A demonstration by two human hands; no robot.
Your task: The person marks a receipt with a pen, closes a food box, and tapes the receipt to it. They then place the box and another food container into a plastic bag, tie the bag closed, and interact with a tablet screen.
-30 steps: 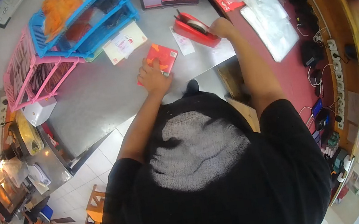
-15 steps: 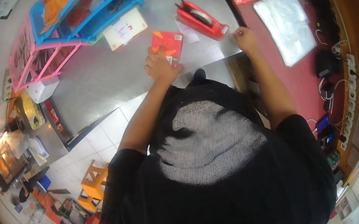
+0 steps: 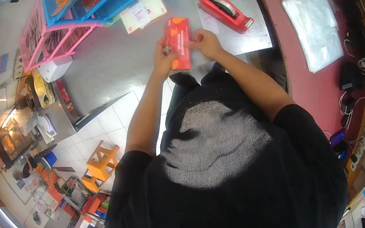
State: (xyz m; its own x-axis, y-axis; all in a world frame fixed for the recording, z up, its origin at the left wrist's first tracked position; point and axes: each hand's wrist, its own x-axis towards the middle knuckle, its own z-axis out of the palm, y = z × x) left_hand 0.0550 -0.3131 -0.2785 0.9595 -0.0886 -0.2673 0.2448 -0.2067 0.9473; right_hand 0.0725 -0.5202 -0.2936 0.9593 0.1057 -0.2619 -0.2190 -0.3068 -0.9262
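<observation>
A red cardboard box point(image 3: 179, 44) with orange patches and pale lettering is tilted up near the front edge of the metal table. My left hand point(image 3: 164, 57) grips it from the left side. My right hand point(image 3: 208, 43) is at the box's right edge, thumb and fingers pinched together; whatever lies between them is too small to make out. Just beyond that hand stands a red tape dispenser point(image 3: 225, 12) with a roll in it, its cutting end pointing toward me.
Left of the dispenser is a white box point(image 3: 144, 12) with a label. Blue baskets point(image 3: 106, 5) and a pink basket point(image 3: 52, 36) stand at the back left. Clear plastic bags point(image 3: 313, 32) lie on the red surface point(image 3: 293, 52) at right. An orange stool point(image 3: 101, 165) is on the tiled floor.
My right hand has moved left from the dispenser's cutting end to the box. The box, flat under my left hand before, is now tilted up in its grip. The camera view has shifted.
</observation>
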